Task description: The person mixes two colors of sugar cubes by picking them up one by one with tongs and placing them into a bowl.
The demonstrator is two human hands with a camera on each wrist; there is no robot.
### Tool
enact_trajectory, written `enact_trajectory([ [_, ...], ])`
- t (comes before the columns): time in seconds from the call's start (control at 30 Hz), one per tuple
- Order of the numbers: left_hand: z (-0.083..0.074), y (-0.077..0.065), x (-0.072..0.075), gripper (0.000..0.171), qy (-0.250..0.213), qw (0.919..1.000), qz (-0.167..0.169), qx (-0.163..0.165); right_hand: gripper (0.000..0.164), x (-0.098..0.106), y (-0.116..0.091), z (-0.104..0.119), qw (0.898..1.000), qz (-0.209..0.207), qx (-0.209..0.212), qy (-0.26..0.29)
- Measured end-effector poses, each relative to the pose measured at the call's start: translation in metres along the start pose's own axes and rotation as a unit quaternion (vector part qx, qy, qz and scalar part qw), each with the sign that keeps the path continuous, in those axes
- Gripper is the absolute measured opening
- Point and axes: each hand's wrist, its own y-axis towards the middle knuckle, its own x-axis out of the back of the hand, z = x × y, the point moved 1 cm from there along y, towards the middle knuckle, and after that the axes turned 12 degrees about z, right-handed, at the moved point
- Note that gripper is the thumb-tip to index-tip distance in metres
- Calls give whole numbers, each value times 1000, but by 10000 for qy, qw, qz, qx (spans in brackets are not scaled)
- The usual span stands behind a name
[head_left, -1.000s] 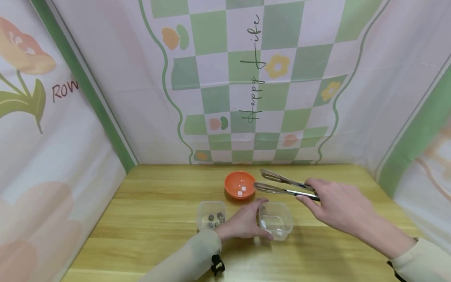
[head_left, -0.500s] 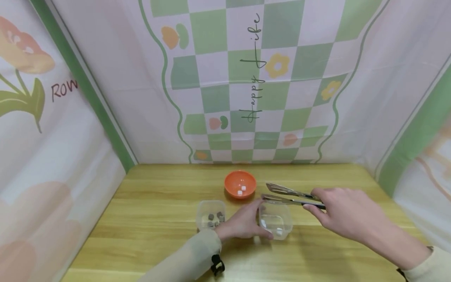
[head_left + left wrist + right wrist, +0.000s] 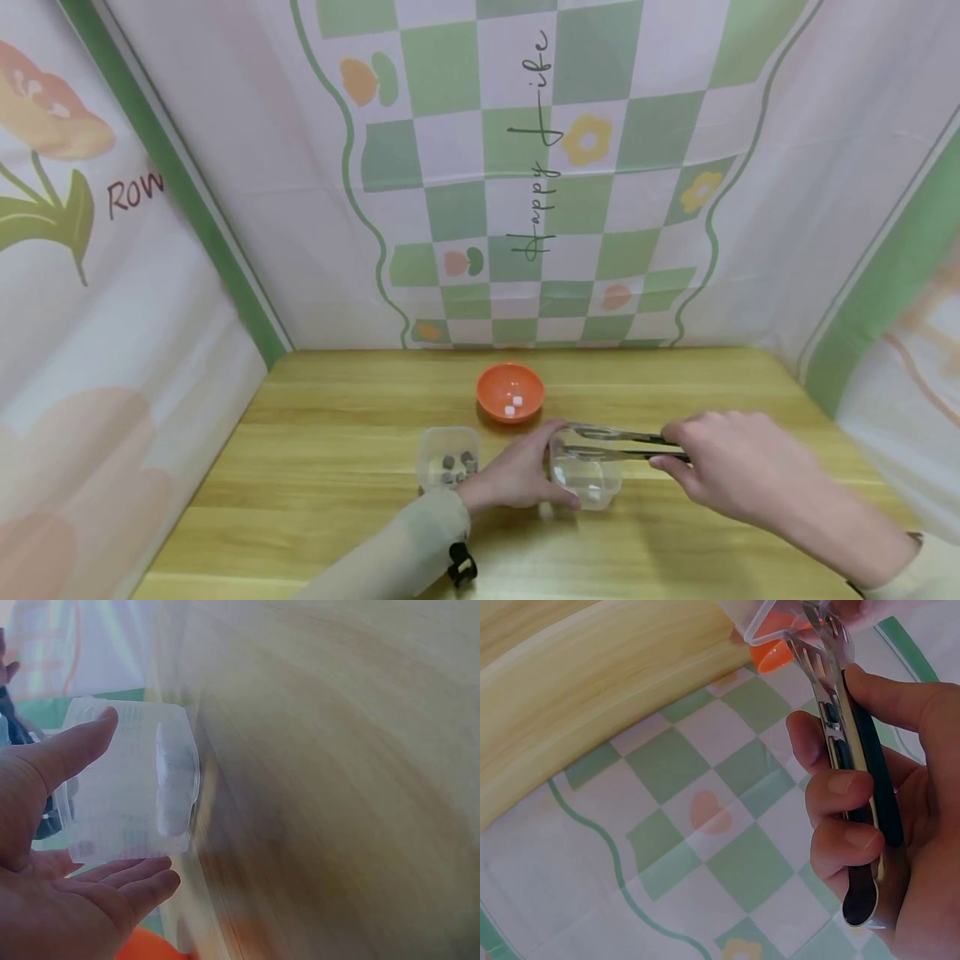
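My left hand (image 3: 517, 477) holds a clear plastic container (image 3: 611, 482) from its left side, thumb at the near side and fingers at the far side. A few white cubes (image 3: 593, 492) lie on the container's bottom; the left wrist view shows them as pale shapes (image 3: 174, 780) through the wall. In my right hand (image 3: 742, 471) is a pair of metal tongs (image 3: 840, 712) with dark handles, fingers and thumb wrapped round them. The slotted tong heads (image 3: 596, 443) reach over the container's opening from the right, slightly apart, with nothing seen between them.
Behind the container stands an orange bowl (image 3: 497, 385) with two white cubes (image 3: 510, 411) in it. A second clear container (image 3: 433, 442) with several dark cubes (image 3: 448, 461) stands left, partly behind my left wrist. A printed curtain (image 3: 330, 308) closes off the wooden table's (image 3: 337, 467) back.
My right hand has brought the tongs from beside the orange bowl toward me and down, over the clear container. Their heads have drawn closer together. The left hand keeps its hold.
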Motion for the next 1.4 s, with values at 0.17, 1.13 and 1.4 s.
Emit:
enact_trajectory([
  [0.17, 1, 0, 0, 109, -34, 9999, 42, -92, 27, -4, 5, 5, 9997, -66, 160, -184],
  [1.13, 1, 3, 2, 108, 113, 9999, 82, -38, 35, -26, 20, 7, 9977, 101, 635, -212],
  [1.4, 1, 3, 1, 109, 64, 10000, 56, -41, 34, -28, 22, 8, 9964, -58, 758, -372],
])
